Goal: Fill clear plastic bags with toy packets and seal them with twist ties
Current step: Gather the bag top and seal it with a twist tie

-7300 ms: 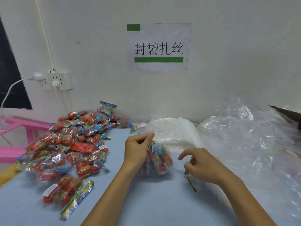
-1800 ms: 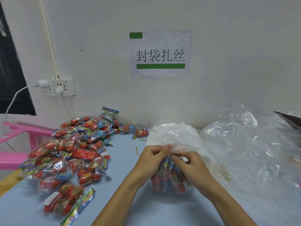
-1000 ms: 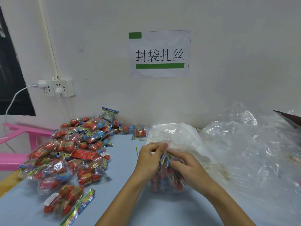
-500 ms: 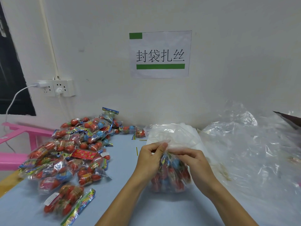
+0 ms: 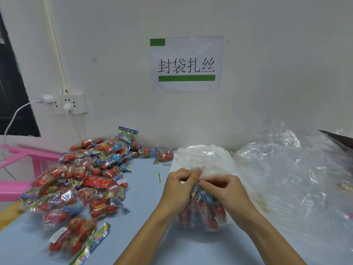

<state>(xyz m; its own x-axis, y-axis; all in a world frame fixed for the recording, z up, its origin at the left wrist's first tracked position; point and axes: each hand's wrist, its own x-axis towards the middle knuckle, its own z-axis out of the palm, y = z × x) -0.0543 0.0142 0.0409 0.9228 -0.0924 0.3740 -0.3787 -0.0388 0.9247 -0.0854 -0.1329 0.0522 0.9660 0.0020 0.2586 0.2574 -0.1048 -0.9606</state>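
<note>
My left hand (image 5: 178, 188) and right hand (image 5: 222, 190) both pinch the gathered neck of the filled bag (image 5: 202, 213), standing on the table (image 5: 145, 197) at six o'clock. I'd keep that neck bunched tight and twist close above the packets; I can't see the tie.

Even bright light, wide-angle edge distortion

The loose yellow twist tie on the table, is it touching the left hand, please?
Apart: the head view shows bare table between the twist tie and the left hand.
</note>
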